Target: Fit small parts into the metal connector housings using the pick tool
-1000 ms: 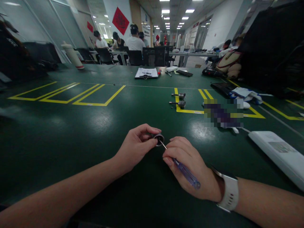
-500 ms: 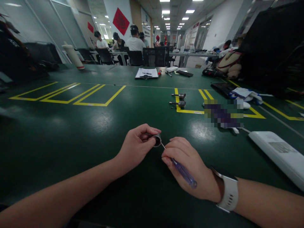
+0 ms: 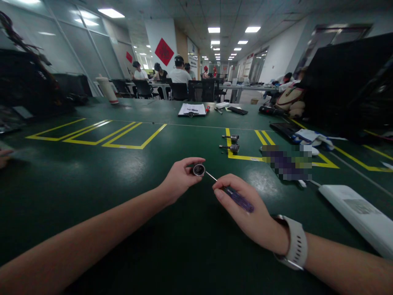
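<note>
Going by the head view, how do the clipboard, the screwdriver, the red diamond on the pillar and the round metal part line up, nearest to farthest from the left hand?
1. Metal part: held in the left hand.
2. Screwdriver: to the right, in the right hand.
3. Clipboard: ahead, across the table.
4. Red diamond: beyond the table, on the pillar.

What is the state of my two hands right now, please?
Left hand: closed, holding a round, hollow grey metal part.
Right hand: closed, holding a slim, purple-handled metal screwdriver.
</note>
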A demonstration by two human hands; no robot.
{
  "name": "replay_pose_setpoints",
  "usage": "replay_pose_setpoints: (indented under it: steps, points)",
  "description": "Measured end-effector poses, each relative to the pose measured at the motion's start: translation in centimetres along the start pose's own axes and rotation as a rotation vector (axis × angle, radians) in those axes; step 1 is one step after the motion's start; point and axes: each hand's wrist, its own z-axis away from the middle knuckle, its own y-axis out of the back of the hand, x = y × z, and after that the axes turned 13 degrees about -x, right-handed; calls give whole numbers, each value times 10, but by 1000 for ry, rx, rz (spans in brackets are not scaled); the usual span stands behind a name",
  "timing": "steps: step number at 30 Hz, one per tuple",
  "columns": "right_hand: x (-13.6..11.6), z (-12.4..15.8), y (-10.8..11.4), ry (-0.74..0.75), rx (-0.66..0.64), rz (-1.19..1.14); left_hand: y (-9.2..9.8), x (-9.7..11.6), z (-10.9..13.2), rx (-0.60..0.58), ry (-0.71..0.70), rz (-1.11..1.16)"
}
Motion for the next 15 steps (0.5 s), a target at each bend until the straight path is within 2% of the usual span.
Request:
replay_pose_setpoints:
  steps: [4, 6, 8, 11, 15]
  points:
    - [12, -25, 7, -104, 35, -170, 11, -8, -29, 65, -85, -51]
    - [24, -39, 7, -110, 112, -309, 16, -15, -42, 86, -134, -53]
    - [38, -49, 4, -85, 134, -447, 20, -22, -52, 122, -174, -71]
    - [50, -55, -2, -117, 147, -572, 25, -30, -59, 125, -225, -118]
    - [54, -51, -5, -148, 121, -608, 27, -36, -59, 117, -262, -219]
